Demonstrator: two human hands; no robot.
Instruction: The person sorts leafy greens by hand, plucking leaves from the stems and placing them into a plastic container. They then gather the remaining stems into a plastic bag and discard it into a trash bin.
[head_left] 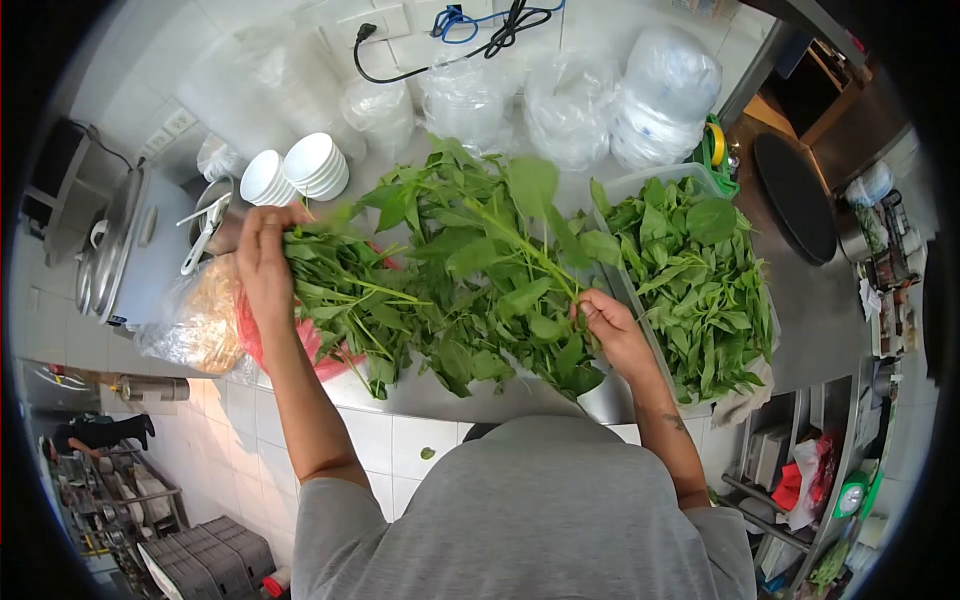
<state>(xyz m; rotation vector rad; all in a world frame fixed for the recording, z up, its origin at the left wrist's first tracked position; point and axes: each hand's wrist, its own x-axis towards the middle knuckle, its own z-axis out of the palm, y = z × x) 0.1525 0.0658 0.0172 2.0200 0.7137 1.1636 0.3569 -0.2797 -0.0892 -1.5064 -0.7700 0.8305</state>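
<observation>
My right hand pinches the lower end of a thick green stem, which slants up to the left with broad leaves on it. Over at the left edge of the pile, my left hand has its fingers closed at some leafy greens; its fingertips and a leaf beside them are slightly blurred. Loose leafy greens spread across the metal counter between both hands. A clear plastic tub full of plucked leaves stands just right of my right hand. Red plastic bag shows beneath the greens at left.
White bowls are stacked behind my left hand, near a metal pot with white-handled utensils. Bagged plastic containers line the wall. A tied clear bag sits at left, a dark round tray at right.
</observation>
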